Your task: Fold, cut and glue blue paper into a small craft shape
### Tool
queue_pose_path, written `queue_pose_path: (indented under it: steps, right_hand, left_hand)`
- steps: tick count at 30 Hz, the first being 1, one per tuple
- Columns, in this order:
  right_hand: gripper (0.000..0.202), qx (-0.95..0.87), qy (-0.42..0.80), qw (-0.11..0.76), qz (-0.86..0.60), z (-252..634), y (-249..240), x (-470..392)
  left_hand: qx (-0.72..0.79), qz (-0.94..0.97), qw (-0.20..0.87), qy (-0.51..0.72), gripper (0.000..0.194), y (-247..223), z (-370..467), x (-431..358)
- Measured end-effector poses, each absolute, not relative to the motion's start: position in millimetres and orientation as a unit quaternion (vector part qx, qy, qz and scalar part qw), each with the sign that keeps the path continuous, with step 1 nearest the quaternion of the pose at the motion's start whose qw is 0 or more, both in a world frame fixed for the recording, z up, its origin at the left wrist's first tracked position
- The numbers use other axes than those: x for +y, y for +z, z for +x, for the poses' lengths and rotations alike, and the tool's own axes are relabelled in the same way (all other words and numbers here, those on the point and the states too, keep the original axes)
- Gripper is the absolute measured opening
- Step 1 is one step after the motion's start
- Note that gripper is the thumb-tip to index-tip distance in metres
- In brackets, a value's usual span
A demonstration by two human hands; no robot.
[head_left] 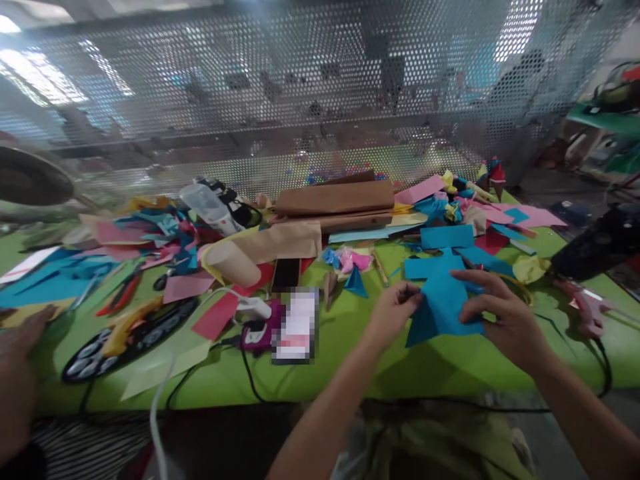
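Note:
Between my two hands is a sheet of blue paper (443,307), raised a little above the green table. My left hand (400,307) pinches its left edge between thumb and fingers. On the right side, my right hand (500,313) has its thumb and fingers on the paper, the index finger stretched over its upper part. Behind the sheet lie more blue paper pieces (447,236). A small folded blue paper cone (356,283) stands to the left of my hands, beside a brown folded paper piece (329,289) and a pencil (381,268).
A pink glue gun (587,310) lies at the right. Left of centre are a phone (287,274), a purple power adapter (263,333) with cables, a yellow glue gun (127,327) and pliers (120,293). Another person's hand (23,360) rests at the far left. Perforated metal (300,87) rises behind.

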State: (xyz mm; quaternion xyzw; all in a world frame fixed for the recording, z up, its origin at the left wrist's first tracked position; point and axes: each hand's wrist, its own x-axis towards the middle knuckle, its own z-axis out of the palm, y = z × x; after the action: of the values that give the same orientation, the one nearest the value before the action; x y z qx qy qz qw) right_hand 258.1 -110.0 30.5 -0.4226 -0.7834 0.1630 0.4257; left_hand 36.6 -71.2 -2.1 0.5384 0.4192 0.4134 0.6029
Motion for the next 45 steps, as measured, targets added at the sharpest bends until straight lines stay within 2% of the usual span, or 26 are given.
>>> queue_pose_path:
  steps: [4, 7, 11, 19, 31, 45]
  right_hand:
    - [0.022, -0.733, 0.180, 0.470, -0.458, 260, 18, -109]
    - [0.032, -0.663, 0.260, 0.513, -0.479, 256, 4, -110]
    - [0.030, -0.592, 0.323, 0.545, -0.498, 250, -8, -115]
    - [0.021, -0.613, 0.227, 0.530, -0.540, 243, -16, -111]
    - [0.012, -0.627, 0.164, 0.519, -0.557, 237, -13, -109]
    - [0.019, -0.584, 0.225, 0.545, -0.558, 234, -23, -102]
  left_hand:
    - [0.432, 0.499, 0.598, 0.455, 0.019, -4, 40, -74]
    - [0.458, 0.473, 0.584, 0.475, 0.018, -5, 40, -75]
    - [0.476, 0.470, 0.556, 0.494, 0.016, -11, 41, -75]
    - [0.490, 0.463, 0.539, 0.504, 0.016, -21, 43, -75]
    - [0.499, 0.466, 0.522, 0.511, 0.021, -28, 42, -76]
    - [0.509, 0.454, 0.506, 0.529, 0.021, -30, 40, -77]
